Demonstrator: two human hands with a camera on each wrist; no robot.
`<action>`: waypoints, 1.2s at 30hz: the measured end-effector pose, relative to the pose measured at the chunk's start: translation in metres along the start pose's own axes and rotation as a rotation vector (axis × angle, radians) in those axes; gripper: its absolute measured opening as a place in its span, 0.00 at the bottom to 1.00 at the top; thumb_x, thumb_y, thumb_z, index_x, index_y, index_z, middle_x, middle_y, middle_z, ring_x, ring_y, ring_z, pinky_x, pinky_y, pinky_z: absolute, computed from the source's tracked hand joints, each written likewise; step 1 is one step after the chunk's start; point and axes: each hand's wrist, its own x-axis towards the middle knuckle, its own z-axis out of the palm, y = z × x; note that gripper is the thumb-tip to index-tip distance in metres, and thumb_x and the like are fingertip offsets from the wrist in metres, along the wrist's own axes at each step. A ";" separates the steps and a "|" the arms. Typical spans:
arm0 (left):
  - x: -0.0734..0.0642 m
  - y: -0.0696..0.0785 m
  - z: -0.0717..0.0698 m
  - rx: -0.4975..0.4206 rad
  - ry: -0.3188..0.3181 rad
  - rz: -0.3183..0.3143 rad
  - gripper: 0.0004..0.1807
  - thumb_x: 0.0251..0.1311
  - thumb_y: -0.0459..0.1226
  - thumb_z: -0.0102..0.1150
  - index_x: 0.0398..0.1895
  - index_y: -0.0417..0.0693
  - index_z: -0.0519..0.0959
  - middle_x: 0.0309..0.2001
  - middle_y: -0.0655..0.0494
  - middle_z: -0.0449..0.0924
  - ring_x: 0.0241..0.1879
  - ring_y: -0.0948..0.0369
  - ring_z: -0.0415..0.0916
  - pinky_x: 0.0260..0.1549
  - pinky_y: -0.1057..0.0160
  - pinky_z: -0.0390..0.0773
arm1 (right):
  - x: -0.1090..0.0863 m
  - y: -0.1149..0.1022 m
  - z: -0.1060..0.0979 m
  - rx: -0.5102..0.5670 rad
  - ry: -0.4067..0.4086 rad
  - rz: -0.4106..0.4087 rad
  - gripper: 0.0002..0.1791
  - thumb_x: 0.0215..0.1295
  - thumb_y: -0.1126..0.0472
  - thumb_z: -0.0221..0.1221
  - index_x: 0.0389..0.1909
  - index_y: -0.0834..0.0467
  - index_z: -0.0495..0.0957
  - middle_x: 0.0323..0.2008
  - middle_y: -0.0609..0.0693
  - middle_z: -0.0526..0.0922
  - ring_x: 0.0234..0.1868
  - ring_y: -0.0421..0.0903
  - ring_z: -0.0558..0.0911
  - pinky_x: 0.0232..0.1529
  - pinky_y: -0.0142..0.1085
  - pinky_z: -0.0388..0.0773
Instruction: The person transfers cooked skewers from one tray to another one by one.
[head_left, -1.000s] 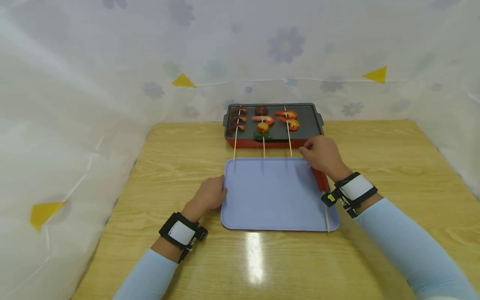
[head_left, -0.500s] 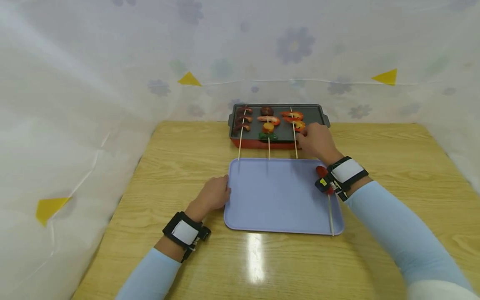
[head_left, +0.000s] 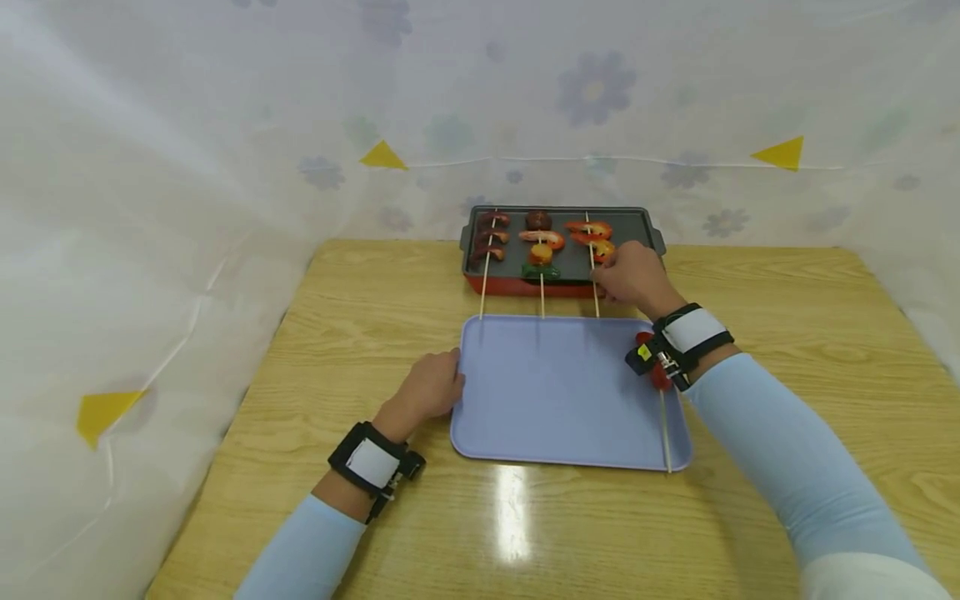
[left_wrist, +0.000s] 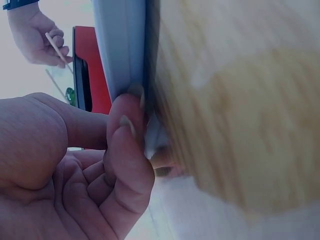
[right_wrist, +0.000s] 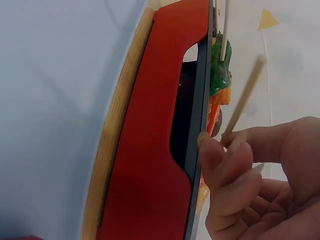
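Nearest us, two pale blue sleeves (head_left: 300, 550) reach in over the wood-grain table (head_left: 420, 533), and each bare wrist beyond them wears a black band with a small camera. Next we come to the lilac tray (head_left: 555, 400), lying between the left hand on one side and the right forearm on the other. The left hand (head_left: 429, 387) pinches the tray's left edge, thumb and fingers gathered at the rim. Along the tray's right side lies a red skewer (head_left: 662, 379), partly hidden by the right wrist camera, its stick reaching over the near edge. Past the tray's far edge, the right hand (head_left: 637, 275) pinches the stick of the shrimp skewer (head_left: 596, 247) between thumb and fingertips; the shrimp lie just beyond those fingertips, well apart from the left hand. We cannot tell whether this skewer touches the plate of the grill (head_left: 633, 225), a dark top on a red body. To its left we see the mixed skewer (head_left: 540, 252) and, farther left, the brown skewer (head_left: 491, 237), their sticks pointing towards the tray. Behind everything hangs a flowered sheet (head_left: 465, 75) with yellow triangles (head_left: 384, 156).
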 end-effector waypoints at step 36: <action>-0.003 0.002 -0.002 -0.026 0.006 -0.006 0.25 0.68 0.34 0.48 0.64 0.27 0.69 0.45 0.36 0.82 0.29 0.56 0.74 0.28 0.59 0.77 | -0.003 0.004 -0.001 0.250 -0.077 0.116 0.15 0.65 0.61 0.60 0.32 0.71 0.84 0.16 0.46 0.82 0.27 0.51 0.85 0.29 0.37 0.82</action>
